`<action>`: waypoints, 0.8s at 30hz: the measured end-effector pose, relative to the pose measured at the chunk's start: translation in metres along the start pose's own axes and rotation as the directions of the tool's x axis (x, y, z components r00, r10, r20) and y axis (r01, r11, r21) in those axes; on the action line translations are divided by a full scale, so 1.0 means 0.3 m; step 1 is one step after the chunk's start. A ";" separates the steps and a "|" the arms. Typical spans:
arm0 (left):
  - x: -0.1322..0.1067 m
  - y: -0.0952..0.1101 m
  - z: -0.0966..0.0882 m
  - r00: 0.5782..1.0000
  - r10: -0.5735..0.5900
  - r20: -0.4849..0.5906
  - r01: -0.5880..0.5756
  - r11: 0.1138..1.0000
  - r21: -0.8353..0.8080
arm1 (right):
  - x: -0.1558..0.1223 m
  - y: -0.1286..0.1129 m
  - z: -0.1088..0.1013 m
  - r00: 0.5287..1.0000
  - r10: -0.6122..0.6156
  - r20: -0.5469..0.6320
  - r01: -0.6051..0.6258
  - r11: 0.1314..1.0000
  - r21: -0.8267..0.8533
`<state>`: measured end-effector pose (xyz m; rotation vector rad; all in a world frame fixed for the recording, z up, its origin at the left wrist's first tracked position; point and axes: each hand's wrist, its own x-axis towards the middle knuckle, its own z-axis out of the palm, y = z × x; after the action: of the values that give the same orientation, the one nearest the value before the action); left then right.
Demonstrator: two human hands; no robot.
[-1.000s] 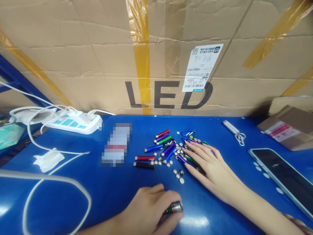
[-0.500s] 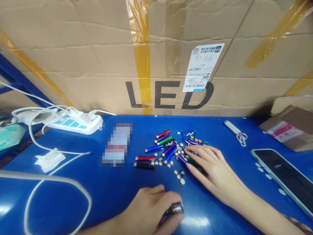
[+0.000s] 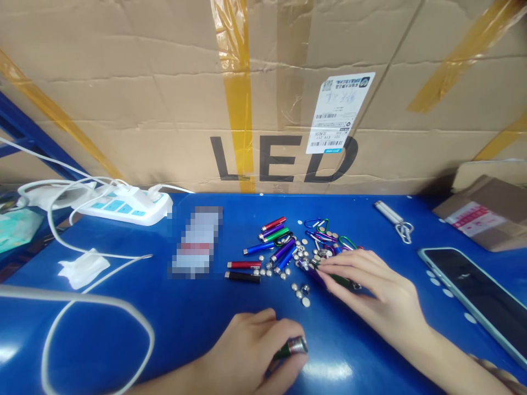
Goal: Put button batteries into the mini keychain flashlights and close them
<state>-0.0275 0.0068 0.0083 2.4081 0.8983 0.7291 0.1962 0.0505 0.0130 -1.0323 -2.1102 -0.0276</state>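
Note:
My left hand, low in the middle, is wrapped round a dark green keychain flashlight; its silver end sticks out between thumb and index finger. At the right side of the pile, my right hand has its thumb and fingers about another dark green tube of the same kind. A purple tube lies by that thumb, partly covered. Several button cells are scattered close by. Left of this hand lie a blue tube, a red tube and a black tube.
Coloured carabiners lie behind the pile. A phone and a small carton are at the right, with white tubes on a ring farther back. A white power strip and looped cable occupy the left. A large cardboard box stands behind.
My right hand has drawn slightly right, its fingers closing about the green tube and uncovering more carabiners. My left hand still holds its flashlight, almost unmoved.

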 end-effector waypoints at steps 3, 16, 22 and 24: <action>0.000 0.001 0.001 1.000 0.008 0.001 -0.008 1.000 -0.009 | 0.000 0.003 0.005 0.996 0.017 0.086 -0.019 0.999 0.027; 0.000 0.002 -0.002 1.000 0.023 0.002 -0.023 1.000 0.012 | -0.013 -0.015 0.030 0.932 -0.030 0.361 0.092 0.983 -0.157; 0.003 -0.002 -0.002 1.000 0.012 0.006 -0.013 1.000 0.009 | -0.016 -0.011 0.034 0.951 -0.020 0.308 0.067 0.987 -0.145; 0.003 -0.002 -0.001 1.000 0.016 0.003 -0.016 1.000 0.009 | -0.016 -0.011 0.035 0.951 -0.024 0.308 0.071 0.987 -0.144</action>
<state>-0.0275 0.0080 0.0085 2.4260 0.8835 0.7285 0.1892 0.0485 0.0036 -1.1350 -2.4452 -0.0581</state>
